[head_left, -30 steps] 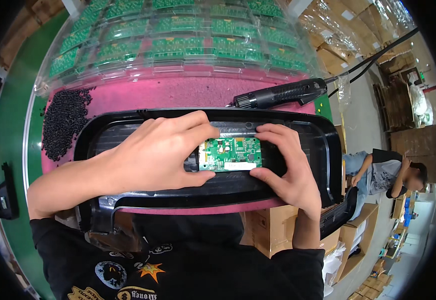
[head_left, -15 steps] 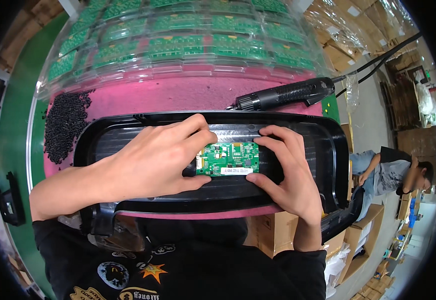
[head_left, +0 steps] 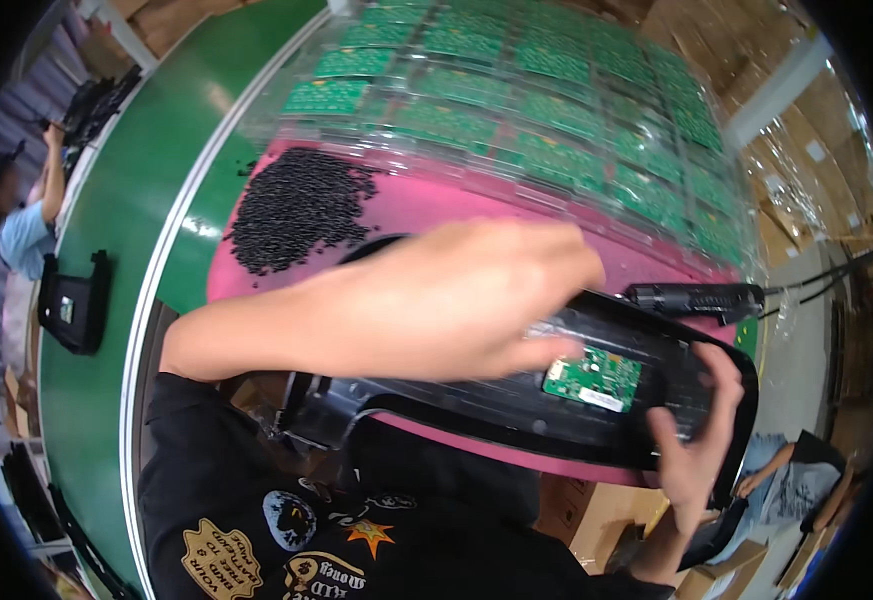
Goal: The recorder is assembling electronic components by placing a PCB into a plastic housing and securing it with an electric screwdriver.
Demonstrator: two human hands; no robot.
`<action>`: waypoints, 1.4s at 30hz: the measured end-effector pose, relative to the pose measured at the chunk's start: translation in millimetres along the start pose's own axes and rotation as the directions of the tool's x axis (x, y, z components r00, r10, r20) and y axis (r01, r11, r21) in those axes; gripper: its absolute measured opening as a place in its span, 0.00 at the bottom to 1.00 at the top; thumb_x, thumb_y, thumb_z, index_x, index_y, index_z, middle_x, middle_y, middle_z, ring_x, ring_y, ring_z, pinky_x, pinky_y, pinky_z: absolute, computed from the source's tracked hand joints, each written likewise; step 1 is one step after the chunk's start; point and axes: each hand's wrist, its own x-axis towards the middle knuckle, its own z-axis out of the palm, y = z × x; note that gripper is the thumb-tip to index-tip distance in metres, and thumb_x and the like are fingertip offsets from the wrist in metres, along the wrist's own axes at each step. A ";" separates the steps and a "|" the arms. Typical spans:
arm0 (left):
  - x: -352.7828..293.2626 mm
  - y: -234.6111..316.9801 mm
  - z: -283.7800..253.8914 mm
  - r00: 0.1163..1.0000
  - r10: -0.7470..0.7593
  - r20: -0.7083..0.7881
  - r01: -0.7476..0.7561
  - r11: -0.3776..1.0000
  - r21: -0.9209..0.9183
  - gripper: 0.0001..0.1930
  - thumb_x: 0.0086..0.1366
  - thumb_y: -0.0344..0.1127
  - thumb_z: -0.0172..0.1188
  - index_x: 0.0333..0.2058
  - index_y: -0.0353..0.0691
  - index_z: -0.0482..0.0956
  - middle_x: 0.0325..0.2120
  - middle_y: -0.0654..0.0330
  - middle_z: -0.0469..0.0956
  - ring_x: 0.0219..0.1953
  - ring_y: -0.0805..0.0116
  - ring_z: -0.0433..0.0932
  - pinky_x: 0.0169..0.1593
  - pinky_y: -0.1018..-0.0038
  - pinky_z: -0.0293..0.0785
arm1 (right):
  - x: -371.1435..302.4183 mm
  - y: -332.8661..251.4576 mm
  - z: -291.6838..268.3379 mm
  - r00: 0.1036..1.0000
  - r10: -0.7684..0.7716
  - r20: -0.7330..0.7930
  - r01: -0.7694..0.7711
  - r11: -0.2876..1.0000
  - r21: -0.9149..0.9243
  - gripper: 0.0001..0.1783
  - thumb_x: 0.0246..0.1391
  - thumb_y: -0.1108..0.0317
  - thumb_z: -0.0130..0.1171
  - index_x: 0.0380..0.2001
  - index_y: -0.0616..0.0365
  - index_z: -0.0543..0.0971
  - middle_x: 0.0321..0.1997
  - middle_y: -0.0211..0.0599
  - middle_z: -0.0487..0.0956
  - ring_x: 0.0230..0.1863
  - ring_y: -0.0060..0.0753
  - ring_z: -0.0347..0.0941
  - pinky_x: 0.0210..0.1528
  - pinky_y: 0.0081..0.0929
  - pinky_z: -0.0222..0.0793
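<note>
A green circuit board [head_left: 596, 380] with a white label strip lies inside a long black plastic housing [head_left: 496, 425] on the pink work surface. My left hand [head_left: 486, 290], smeared by motion, passes above the housing, its thumb near the board's upper left edge in the picture; its fingertips cannot be made out. To the right of the board, my right hand [head_left: 701, 430] is open over the housing's right end, thumb and fingers apart and holding nothing. Beyond the left hand, a heap of small black screws [head_left: 301, 210] sits on the pink surface [head_left: 416, 205].
Clear plastic trays of green circuit boards [head_left: 516, 105] fill the far side. A black electric screwdriver [head_left: 696, 298] with a cable lies past the housing's right end. A green conveyor [head_left: 171, 150] runs along the left, carrying another black housing [head_left: 76, 305]. Other people are on both sides.
Both hands have come away from the circuit board, which stays in the housing. My left hand has lifted and is moving; my right hand has opened wider. The view has turned toward the left.
</note>
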 end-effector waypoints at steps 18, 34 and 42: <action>-100.0 -77.6 -45.9 0.885 -0.434 -0.171 0.466 0.830 0.306 0.09 0.50 0.19 0.61 0.33 0.30 0.79 0.30 0.50 0.77 0.35 0.48 0.77 0.40 0.62 0.72 | 95.4 52.6 -38.9 0.882 0.463 -0.088 -0.336 0.749 0.570 0.26 0.60 0.69 0.62 0.58 0.53 0.63 0.44 0.33 0.74 0.44 0.24 0.73 0.41 0.23 0.74; 0.9 -14.8 -20.3 0.955 -0.149 -0.257 0.118 0.984 -0.134 0.07 0.54 0.22 0.67 0.34 0.32 0.84 0.28 0.57 0.82 0.32 0.72 0.81 0.34 0.76 0.76 | 84.2 -45.5 -8.8 0.912 0.214 -0.349 0.345 0.060 0.937 0.31 0.64 0.41 0.47 0.51 0.61 0.69 0.31 0.32 0.71 0.33 0.32 0.67 0.46 0.38 0.64; 34.7 15.6 5.2 0.984 0.129 -0.123 -0.164 0.924 -0.345 0.07 0.53 0.24 0.70 0.32 0.34 0.85 0.28 0.56 0.83 0.32 0.64 0.83 0.35 0.73 0.78 | 55.5 -76.3 -7.5 0.896 0.169 -0.411 0.435 -0.152 0.887 0.26 0.60 0.48 0.54 0.47 0.61 0.69 0.26 0.27 0.66 0.26 0.23 0.60 0.38 0.25 0.58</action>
